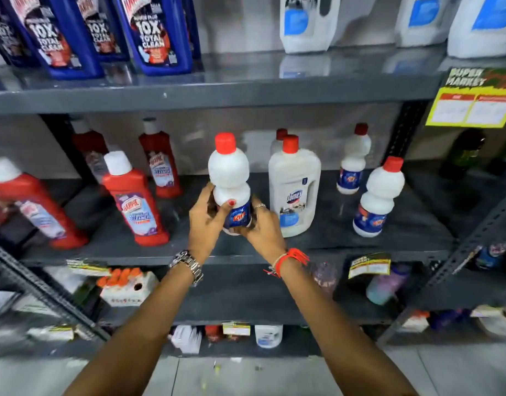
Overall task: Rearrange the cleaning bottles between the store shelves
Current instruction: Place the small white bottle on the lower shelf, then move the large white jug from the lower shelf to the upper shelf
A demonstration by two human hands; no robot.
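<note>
— What can't you make out from where you stand?

— Far left on the middle shelf [389, 247], the red bottle [32, 204] is blurred and its label won't read. The next red cleaner bottle [136, 201] reads better. Up top, the blue bottles [154, 32] are cut off at the neck, and so are the white jugs [306, 24] to their right. Behind the Domex bottle [294, 192] another red cap pokes out, its body mostly hidden. Far right, a dark green bottle [464, 152] sits in shadow behind the yellow price tag [472, 105].

— And the hands?

— Both are wrapped around the base of the white Rin bottle [230, 178], which stands upright at the front of the middle shelf, just left of the Domex bottle. The left hand [207, 221], a watch at the wrist, grips from the left with the thumb across the blue label. The right hand [263, 227], red threads at the wrist, cups the other side, its fingers partly hidden behind the bottle. I can't tell whether the base touches the shelf.

— Others like it?

— Two [379, 195] to the right.
</note>
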